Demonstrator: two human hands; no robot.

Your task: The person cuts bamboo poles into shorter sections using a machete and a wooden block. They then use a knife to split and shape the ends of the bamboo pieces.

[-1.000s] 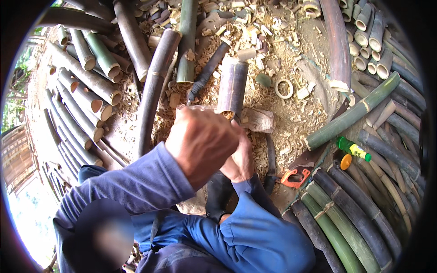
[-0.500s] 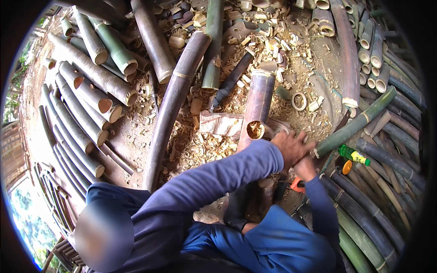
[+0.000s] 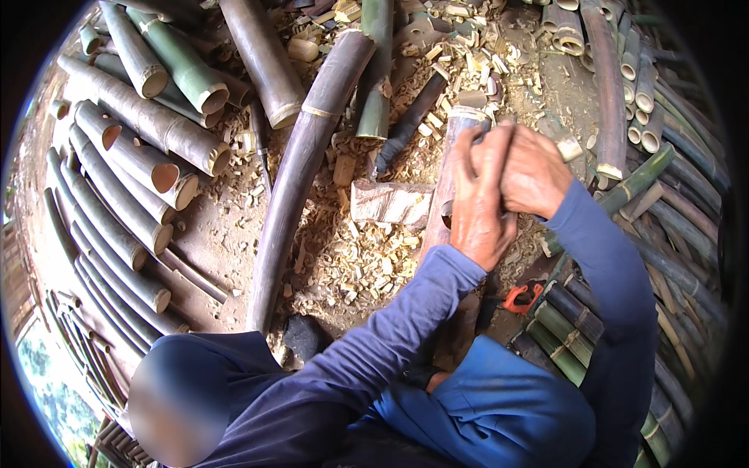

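Observation:
My left hand (image 3: 482,207) and my right hand (image 3: 534,170) meet above the upper half of a dark bamboo tube (image 3: 441,183). The left hand's fingers are stretched upward and lie against the right hand. My right fingers are mostly hidden behind the left ones; whether anything sits between the hands cannot be seen. The tube leans over a split wood block (image 3: 390,203), and my hands cover part of it. An orange-handled tool (image 3: 523,296) lies on the ground below my right hand.
Bamboo poles (image 3: 133,210) lie in rows on the left, and more poles (image 3: 647,93) are stacked on the right. A long dark pole (image 3: 308,171) slants left of the block. Wood chips (image 3: 374,265) litter the ground. A dark wrapped handle (image 3: 398,140) lies beyond the block.
Both hands have moved up and away from my body, from beside the tube's lower part to over it. My right forearm now hides the green bottle and uncovers the orange-handled tool.

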